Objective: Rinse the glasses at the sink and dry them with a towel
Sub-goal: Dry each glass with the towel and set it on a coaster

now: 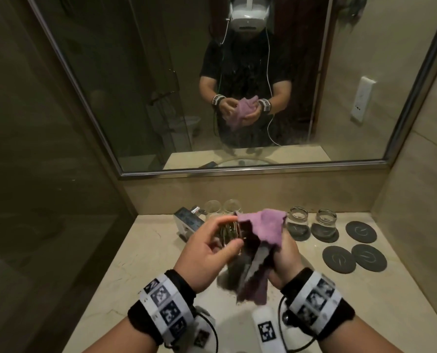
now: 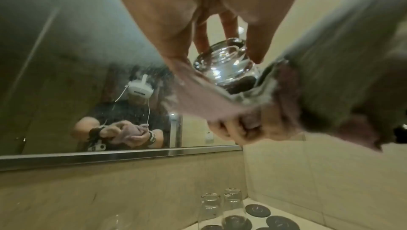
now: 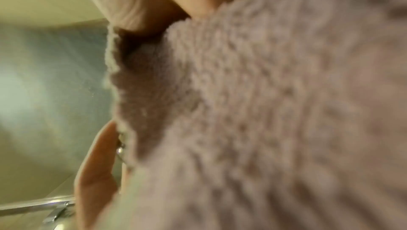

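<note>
Above the beige counter (image 1: pixel 141 253), the right hand (image 1: pixel 284 261) grips the purple towel (image 1: pixel 265 229), fingers curled around the cloth, pressing it against a glass (image 2: pixel 224 66). The left hand (image 1: pixel 207 253) holds that glass, fingers (image 2: pixel 201 36) and thumb closed around it. Two upturned glasses (image 1: pixel 311 224) stand on dark coasters (image 1: pixel 361 231) at the rear right.

A framed mirror (image 1: pixel 136 85) is filling the upper frame above a beige marble counter (image 1: pixel 141 253). Beige wall tiles (image 1: pixel 421 212) are flanking right, carrying a white socket (image 1: pixel 362 99) at upper right.
</note>
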Action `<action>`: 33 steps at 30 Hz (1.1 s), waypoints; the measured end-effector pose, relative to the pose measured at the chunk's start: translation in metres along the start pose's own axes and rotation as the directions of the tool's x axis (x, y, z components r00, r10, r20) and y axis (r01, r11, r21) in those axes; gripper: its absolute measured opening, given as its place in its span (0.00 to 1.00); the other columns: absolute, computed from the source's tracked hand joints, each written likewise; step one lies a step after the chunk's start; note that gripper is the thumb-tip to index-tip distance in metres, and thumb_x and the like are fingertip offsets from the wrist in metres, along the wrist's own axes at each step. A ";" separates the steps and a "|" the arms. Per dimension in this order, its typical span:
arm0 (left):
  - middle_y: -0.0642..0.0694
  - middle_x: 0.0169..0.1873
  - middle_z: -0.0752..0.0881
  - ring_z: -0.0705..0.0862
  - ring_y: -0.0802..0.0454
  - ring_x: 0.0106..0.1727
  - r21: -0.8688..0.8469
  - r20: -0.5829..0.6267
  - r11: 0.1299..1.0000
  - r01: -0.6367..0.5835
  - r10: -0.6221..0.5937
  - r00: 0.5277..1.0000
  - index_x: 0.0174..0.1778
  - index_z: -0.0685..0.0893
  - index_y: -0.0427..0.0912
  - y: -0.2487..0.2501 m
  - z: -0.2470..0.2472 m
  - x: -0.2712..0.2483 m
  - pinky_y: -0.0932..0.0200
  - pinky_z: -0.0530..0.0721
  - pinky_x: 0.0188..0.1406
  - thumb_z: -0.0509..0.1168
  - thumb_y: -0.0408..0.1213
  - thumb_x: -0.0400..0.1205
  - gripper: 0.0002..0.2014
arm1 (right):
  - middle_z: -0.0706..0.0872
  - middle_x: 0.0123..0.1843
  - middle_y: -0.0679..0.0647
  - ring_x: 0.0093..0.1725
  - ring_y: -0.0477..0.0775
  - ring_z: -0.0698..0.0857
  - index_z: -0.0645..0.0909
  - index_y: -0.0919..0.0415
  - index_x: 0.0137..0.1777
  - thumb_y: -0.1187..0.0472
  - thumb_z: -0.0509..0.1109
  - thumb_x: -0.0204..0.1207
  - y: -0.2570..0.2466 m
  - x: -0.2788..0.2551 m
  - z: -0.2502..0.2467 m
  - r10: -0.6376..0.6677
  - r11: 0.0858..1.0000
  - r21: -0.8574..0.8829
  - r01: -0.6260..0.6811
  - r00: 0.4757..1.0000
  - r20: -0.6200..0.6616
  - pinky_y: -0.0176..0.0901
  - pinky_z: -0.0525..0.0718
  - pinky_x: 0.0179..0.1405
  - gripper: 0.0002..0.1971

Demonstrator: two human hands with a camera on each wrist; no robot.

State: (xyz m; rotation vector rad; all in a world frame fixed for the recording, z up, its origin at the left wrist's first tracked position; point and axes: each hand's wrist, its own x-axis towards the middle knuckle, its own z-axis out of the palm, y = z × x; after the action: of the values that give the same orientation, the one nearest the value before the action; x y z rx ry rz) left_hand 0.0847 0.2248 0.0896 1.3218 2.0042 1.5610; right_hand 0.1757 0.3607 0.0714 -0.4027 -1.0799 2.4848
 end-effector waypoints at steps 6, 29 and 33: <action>0.57 0.67 0.80 0.87 0.51 0.55 0.070 0.097 0.997 0.026 -0.032 0.995 0.71 0.72 0.64 -0.002 -0.005 -0.001 0.49 0.86 0.58 0.69 0.56 0.77 0.25 | 0.84 0.57 0.69 0.56 0.67 0.81 0.80 0.71 0.63 0.47 0.59 0.79 -0.010 0.004 0.000 0.151 0.985 0.072 -0.157 0.985 0.086 0.62 0.77 0.60 0.27; 0.54 0.60 0.78 0.82 0.64 0.51 0.335 0.063 0.931 -0.147 0.133 0.989 0.63 0.75 0.56 -0.008 0.000 -0.005 0.73 0.81 0.48 0.73 0.40 0.78 0.20 | 0.74 0.73 0.75 0.73 0.73 0.73 0.73 0.73 0.73 0.47 0.63 0.76 0.006 0.010 -0.009 0.278 0.959 0.070 -0.276 0.960 -0.022 0.71 0.66 0.76 0.33; 0.51 0.61 0.79 0.87 0.50 0.40 -0.044 0.033 0.996 0.079 -0.077 0.996 0.62 0.77 0.56 -0.001 0.001 -0.001 0.61 0.87 0.42 0.71 0.40 0.80 0.16 | 0.83 0.63 0.70 0.64 0.69 0.80 0.75 0.74 0.68 0.47 0.63 0.77 0.009 0.013 -0.017 0.140 0.989 0.060 -0.135 0.986 -0.088 0.64 0.76 0.68 0.31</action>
State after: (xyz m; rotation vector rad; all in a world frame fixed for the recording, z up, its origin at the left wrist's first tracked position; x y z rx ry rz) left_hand 0.0852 0.2243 0.0877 1.2282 1.9654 1.5324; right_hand 0.1690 0.3715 0.0520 -0.5884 -0.9768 2.5811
